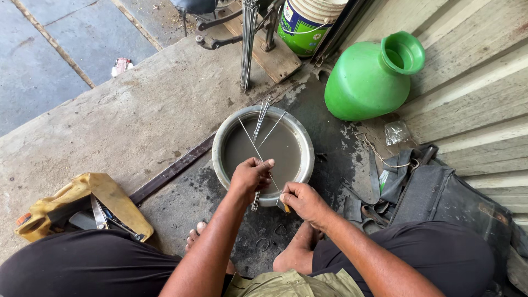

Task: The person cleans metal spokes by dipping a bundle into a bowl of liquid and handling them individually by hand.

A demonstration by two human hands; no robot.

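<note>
Seen from the head camera, the left hand (250, 175) is closed around a bunch of thin metal spokes (258, 132) that fan out over a round metal basin (220, 144) of murky water on the concrete floor (137, 115). The right hand (303, 201) pinches a small tool (286, 208) at the basin's near rim. A green plastic pot (369, 80) stands beyond, and a yellow tool bag (104, 193) lies to the left.

The white bucket (308, 19) (upper part) runs off the top edge.
</note>
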